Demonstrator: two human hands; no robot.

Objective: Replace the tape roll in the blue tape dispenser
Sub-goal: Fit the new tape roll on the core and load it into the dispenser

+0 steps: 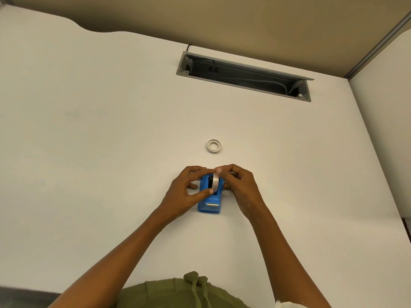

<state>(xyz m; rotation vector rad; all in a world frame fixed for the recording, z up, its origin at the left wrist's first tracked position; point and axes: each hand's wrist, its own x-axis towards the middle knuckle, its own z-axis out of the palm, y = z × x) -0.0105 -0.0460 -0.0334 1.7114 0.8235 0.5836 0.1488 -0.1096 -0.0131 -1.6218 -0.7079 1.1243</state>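
The blue tape dispenser (210, 202) stands on the white desk (111, 152), its cutter end toward me. A white tape roll (215, 181) sits upright in its cradle. My left hand (186, 192) pinches the roll from the left, thumb on its near edge. My right hand (238, 183) holds the roll from the right, with a fingertip on its top. A second, thinner tape roll (214, 146) lies flat on the desk a little beyond the dispenser.
A grey open cable tray (243, 75) with wires inside is sunk into the desk at the back. A beige partition wall (244, 23) rises behind it. A side panel (382, 130) bounds the desk on the right.
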